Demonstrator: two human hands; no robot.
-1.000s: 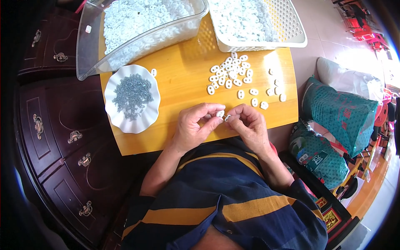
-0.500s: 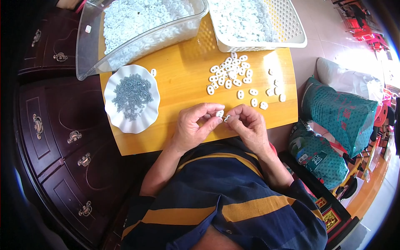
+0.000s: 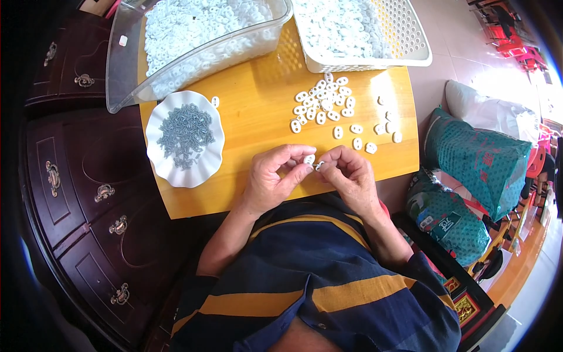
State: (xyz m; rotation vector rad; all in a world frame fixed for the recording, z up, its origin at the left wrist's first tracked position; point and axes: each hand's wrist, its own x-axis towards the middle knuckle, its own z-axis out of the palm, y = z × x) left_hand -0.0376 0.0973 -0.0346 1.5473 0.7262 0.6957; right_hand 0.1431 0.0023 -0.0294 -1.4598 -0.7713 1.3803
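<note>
Near the table's front edge, my left hand (image 3: 272,179) pinches a small white oval two-hole piece (image 3: 309,159) between thumb and fingers. Close beside it, the thumb and fingers of my right hand (image 3: 352,179) are closed on a second small white piece (image 3: 320,166), mostly covered by the fingertips. Something thin and greyish shows between the two pieces, too small to make out. Beyond my hands lies a loose pile of white two-hole pieces (image 3: 321,100), with several more scattered to its right. A scalloped white dish (image 3: 199,170) on the left holds many small grey rod-like parts (image 3: 186,132).
A clear plastic bin (image 3: 217,53) and a white perforated basket (image 3: 375,63), both full of white pieces, stand at the back of the wooden table (image 3: 252,105). Dark drawers (image 3: 88,193) are on the left. Stuffed green bags (image 3: 475,158) sit on the right.
</note>
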